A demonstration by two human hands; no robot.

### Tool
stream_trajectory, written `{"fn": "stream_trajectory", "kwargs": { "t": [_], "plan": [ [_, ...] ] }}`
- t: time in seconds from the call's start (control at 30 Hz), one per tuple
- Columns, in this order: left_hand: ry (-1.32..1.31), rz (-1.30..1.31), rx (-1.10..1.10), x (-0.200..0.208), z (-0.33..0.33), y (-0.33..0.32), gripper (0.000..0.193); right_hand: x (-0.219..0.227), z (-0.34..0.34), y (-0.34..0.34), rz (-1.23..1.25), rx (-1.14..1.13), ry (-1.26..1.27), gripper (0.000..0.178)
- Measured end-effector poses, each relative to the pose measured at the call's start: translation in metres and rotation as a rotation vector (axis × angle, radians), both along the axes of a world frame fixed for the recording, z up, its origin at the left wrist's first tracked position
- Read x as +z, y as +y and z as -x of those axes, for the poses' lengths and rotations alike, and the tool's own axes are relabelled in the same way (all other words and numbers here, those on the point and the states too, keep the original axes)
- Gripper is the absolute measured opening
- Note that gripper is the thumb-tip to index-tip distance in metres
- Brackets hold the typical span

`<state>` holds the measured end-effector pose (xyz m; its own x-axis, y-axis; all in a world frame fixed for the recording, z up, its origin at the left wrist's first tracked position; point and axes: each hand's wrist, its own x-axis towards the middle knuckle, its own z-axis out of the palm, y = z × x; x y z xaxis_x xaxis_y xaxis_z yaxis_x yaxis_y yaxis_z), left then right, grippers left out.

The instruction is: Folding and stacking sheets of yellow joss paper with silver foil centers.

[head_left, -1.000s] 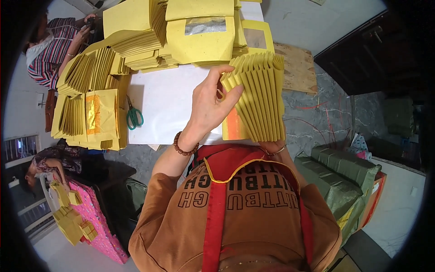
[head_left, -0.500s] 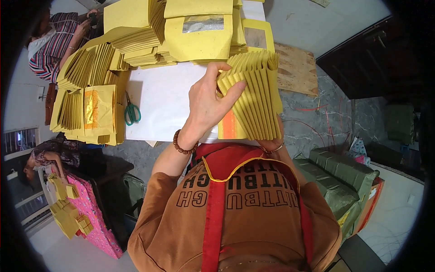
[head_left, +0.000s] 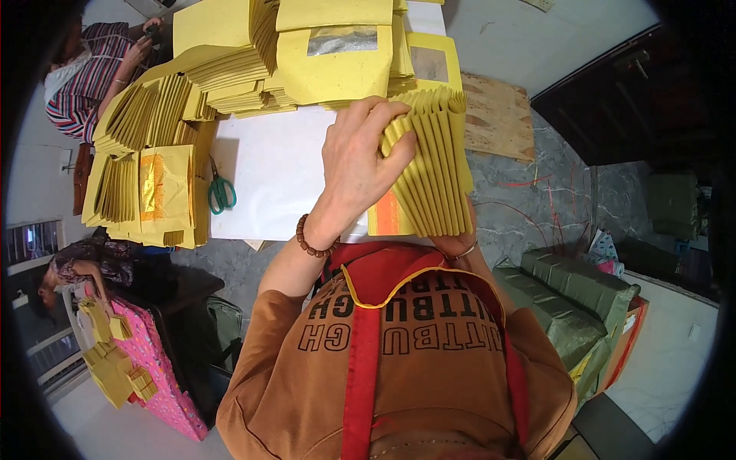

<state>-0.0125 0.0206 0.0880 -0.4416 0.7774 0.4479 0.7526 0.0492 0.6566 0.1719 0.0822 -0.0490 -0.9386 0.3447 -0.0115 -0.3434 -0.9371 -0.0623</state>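
A thick bundle of yellow paper envelopes (head_left: 433,172), fanned so that its folded edges show as ridges, stands at the right side of the white tabletop (head_left: 268,165), close to my body. My left hand (head_left: 364,149) is closed over the bundle's upper left, fingers and thumb pinching several folded edges. My right hand (head_left: 462,234) holds the bundle low on its right side; its fingers are mostly hidden behind the paper. An orange strip shows on an envelope face at the bundle's lower left.
More yellow envelope stacks (head_left: 333,69) line the table's far side and left (head_left: 165,192). Green-handled scissors (head_left: 221,192) lie beside the left stack. A plywood board (head_left: 498,115) and green wrapped bundles (head_left: 563,299) are at right. Two other people (head_left: 92,77) work at left, one near a pink-covered table (head_left: 157,360).
My left hand's fingers have moved slightly right and closed further over the folded edges. My right hand stays low at the bundle's side.
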Motion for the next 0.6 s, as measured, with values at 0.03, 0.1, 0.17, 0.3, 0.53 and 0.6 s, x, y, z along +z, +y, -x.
{"fn": "stream_trajectory", "kwargs": {
  "t": [0.03, 0.1, 0.17, 0.3, 0.53, 0.6],
  "plan": [
    [-0.016, 0.016, 0.004, 0.001, 0.0, 0.0, 0.025, 0.0, 0.0, 0.0, -0.014, -0.007, -0.013, 0.052],
    [-0.02, 0.03, 0.004, 0.003, 0.0, 0.001, 0.025, 0.002, 0.002, 0.0, 0.01, -0.018, -0.014, 0.052],
    [-0.023, 0.045, 0.004, 0.003, 0.0, 0.003, 0.025, 0.004, 0.003, 0.001, 0.034, -0.028, -0.014, 0.053],
    [-0.011, 0.024, -0.025, 0.004, 0.002, 0.007, 0.026, 0.004, 0.006, 0.004, 0.053, -0.015, 0.032, 0.052],
    [-0.575, -0.142, -0.351, 0.024, 0.007, 0.011, 0.055, 0.042, -0.006, 0.044, -0.241, -0.3, -0.292, 0.049],
    [-0.822, -0.17, -0.399, 0.036, 0.012, 0.02, 0.065, 0.061, -0.009, 0.07, -0.519, -0.384, -0.426, 0.053]
  ]
}}
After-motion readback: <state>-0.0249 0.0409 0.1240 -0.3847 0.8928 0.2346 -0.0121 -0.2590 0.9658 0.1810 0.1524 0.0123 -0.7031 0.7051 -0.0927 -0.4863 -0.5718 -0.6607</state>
